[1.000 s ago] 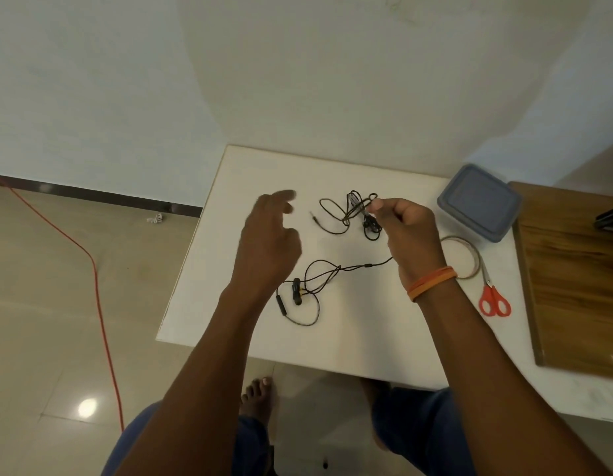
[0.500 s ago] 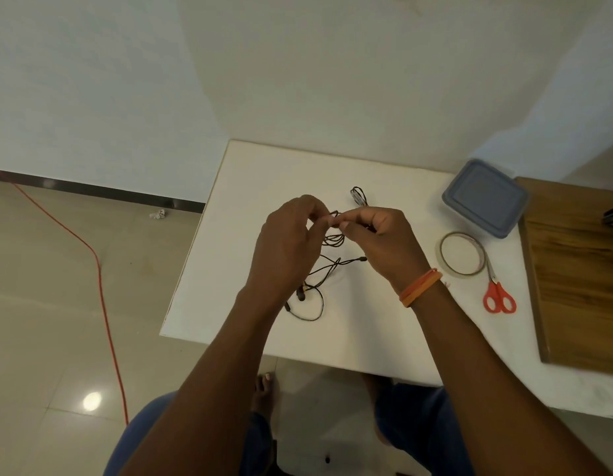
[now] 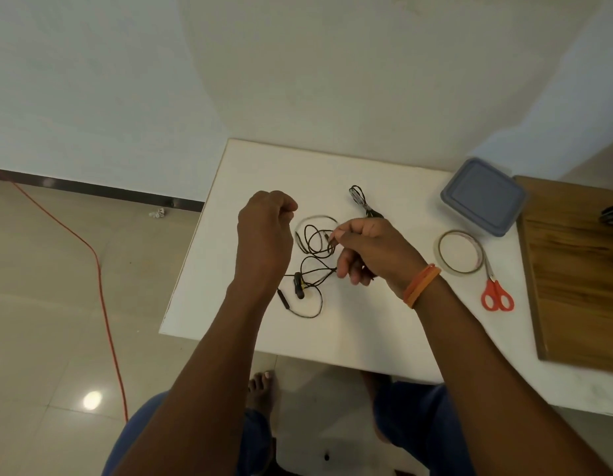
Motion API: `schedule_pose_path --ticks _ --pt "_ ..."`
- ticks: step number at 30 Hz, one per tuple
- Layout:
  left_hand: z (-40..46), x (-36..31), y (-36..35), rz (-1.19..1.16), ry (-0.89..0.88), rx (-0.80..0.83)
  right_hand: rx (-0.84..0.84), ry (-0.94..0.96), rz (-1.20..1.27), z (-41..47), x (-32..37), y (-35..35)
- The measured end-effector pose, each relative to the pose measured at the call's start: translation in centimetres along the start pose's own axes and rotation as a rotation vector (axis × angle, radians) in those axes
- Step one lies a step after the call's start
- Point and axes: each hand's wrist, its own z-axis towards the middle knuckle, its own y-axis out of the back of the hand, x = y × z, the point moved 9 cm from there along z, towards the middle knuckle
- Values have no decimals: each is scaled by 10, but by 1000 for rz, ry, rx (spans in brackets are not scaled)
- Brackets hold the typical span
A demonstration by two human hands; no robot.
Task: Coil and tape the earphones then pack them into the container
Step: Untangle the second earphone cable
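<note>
Both hands, left hand and right hand, pinch the thin black earphone cable, looped above the smooth white table.

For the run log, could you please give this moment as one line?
phase: coiling | right hand: pinches earphone cable | left hand: curled, hold unclear | container: lidded | tape roll, scissors: untouched

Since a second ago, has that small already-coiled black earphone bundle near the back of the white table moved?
Yes. The coiled black earphone bundle now lies alone on the white table, farther from the round tape ring; earlier the right hand held it.
</note>
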Motion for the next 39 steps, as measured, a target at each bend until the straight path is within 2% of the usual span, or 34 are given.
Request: schedule_pose_path --ticks 2,4,9,12,16,20,23,26,30,34,37,39 --pt "-1 -5 -1 -43 -35 0 41 -131 -40 -2 -14 -4" --pt "-2 -8 -3 -107 -30 10 74 -186 60 -3 -20 -9" --pt "-12 -21 2 -312 111 -78 9 -131 799 5 -8 -2" --pt "-17 -24 -21 -498 221 108 18 -48 1122 9 -3 3" --pt "-28 -27 -52 -545 249 384 72 119 1298 11 10 13" --pt "-42 -37 -72 -459 117 657 72 200 1439 8 18 22" --pt "-46 -42 -71 -372 42 728 1 249 1488 7 17 36" --pt "-35 -29 -58 -402 111 643 -143 240 1449 9 4 55" --pt "-25 -13 -45 -262 100 587 -392 198 1195 7 -16 76" --pt "-16 -8 -37 -190 88 484 -673 261 989 -15 -14 96" --pt "-13 -13 -35 -180 72 451 -824 290 962 -36 -15 97" --pt "-13 -14 -37 -208 86 465 -865 283 1012 -44 -21 91"
